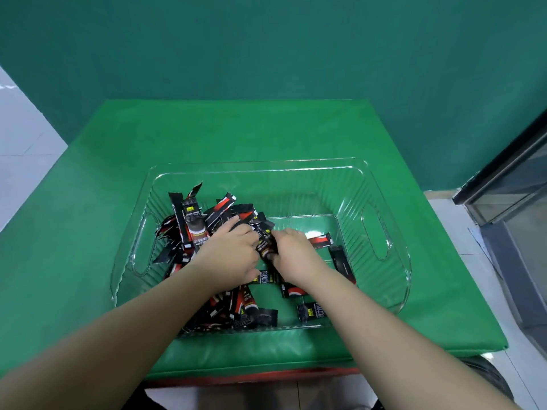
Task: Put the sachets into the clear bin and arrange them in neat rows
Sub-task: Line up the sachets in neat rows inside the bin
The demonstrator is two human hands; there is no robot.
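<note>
A clear ribbed plastic bin (387, 202) with cut-out handles sits on the green table. Inside it lie several black-and-red sachets (192, 223), heaped in a loose jumble on the left half and front. A few single sachets (321, 240) lie apart on the right half of the bin floor. Both of my hands are inside the bin. My left hand (228, 255) lies palm down on the heap, fingers spread over sachets. My right hand (291, 257) grips a sachet (265, 244) that stands between the two hands, thumb curled round it.
The green table cover (97, 220) extends all round the bin. A teal wall stands behind. A dark glass-fronted cabinet (512, 184) is at the right, beyond the table edge. White tiled floor shows at the left and right.
</note>
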